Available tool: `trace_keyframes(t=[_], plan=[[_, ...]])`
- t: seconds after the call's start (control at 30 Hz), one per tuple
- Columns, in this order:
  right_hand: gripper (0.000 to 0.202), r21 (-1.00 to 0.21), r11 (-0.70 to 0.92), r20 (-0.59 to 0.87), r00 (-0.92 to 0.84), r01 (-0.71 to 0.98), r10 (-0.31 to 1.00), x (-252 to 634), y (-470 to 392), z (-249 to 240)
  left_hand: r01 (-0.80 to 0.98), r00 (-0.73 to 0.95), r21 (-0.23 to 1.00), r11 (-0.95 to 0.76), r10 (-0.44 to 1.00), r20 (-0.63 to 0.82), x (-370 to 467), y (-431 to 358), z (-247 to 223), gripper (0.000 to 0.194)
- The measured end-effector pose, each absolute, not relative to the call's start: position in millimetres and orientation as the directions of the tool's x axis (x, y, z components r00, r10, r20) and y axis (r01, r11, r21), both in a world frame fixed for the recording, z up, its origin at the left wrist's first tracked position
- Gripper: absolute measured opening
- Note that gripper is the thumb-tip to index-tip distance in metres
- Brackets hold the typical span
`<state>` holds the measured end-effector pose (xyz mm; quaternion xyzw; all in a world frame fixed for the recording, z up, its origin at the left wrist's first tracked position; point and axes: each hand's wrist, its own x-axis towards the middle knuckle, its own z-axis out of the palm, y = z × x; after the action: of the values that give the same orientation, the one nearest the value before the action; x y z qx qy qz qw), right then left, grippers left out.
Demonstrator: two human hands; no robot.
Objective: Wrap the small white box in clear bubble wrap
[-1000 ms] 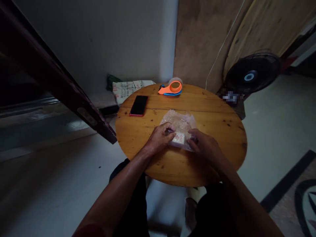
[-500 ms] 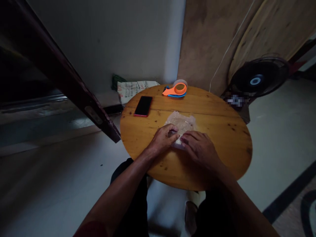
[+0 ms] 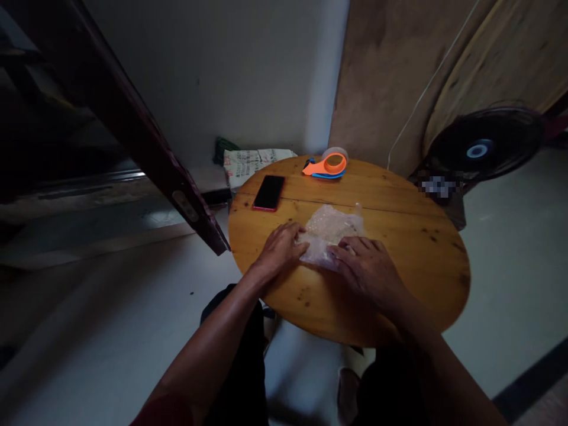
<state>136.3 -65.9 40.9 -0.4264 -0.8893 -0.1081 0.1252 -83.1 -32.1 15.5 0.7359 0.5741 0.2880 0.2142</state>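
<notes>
A crumpled, see-through plastic wrap [image 3: 331, 228] lies on the round wooden table [image 3: 417, 260], its near part folded over. My left hand [image 3: 284, 245] pinches the wrap's left edge between thumb and fingers. On the right side, my right hand [image 3: 361, 260] has its bent fingers closed on the near right part of the wrap. Whether anything lies inside the wrap cannot be made out.
A black phone with a red edge [image 3: 268, 192] lies at the table's back left. An orange and blue tape dispenser [image 3: 327, 165] is near the back edge. A dark fan [image 3: 479, 148] stands beyond the right side.
My hands have moved apart, the left one toward the wrap's left edge. More of the wrap's middle shows between them. The whole view has shifted a little.
</notes>
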Motion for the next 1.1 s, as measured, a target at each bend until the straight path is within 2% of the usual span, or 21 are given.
trace_keyframes(t=[0.17,0.27,0.43,0.57,0.7,0.83,1.1], plan=[[0.028,0.108,0.606,0.314,-0.605,0.788,0.731,135.0,-68.4,43.0,0.826,0.072,0.55,-0.122,0.991,0.113,-88.3,-36.0,20.8,0.037],[0.027,0.129,0.592,0.287,-0.602,0.795,0.746,133.1,-69.2,45.2,0.861,0.068,0.501,-0.088,0.996,0.059,-86.6,-36.4,21.9,0.04],[0.036,0.191,0.575,0.242,-0.606,0.795,0.757,129.8,-71.1,50.9,0.896,0.123,0.427,-0.12,0.992,0.022,-80.2,-32.2,20.9,0.031],[0.04,0.209,0.579,0.192,-0.614,0.788,0.766,126.8,-73.5,54.5,0.921,0.099,0.378,-0.097,0.995,0.015,-77.5,-30.3,22.1,0.03],[0.038,0.195,0.566,0.168,-0.596,0.801,0.785,123.0,-74.4,57.1,0.927,0.092,0.362,-0.099,0.995,0.036,-76.9,-31.2,25.5,0.031],[0.036,0.189,0.543,0.125,-0.568,0.818,0.813,119.8,-74.4,60.1,0.927,0.131,0.359,-0.112,0.991,-0.028,-75.9,-33.8,29.4,0.024],[0.036,0.176,0.529,0.096,-0.549,0.83,0.83,119.1,-75.1,62.6,0.883,0.115,0.46,-0.097,0.993,-0.011,-77.9,-36.6,32.6,0.012]])
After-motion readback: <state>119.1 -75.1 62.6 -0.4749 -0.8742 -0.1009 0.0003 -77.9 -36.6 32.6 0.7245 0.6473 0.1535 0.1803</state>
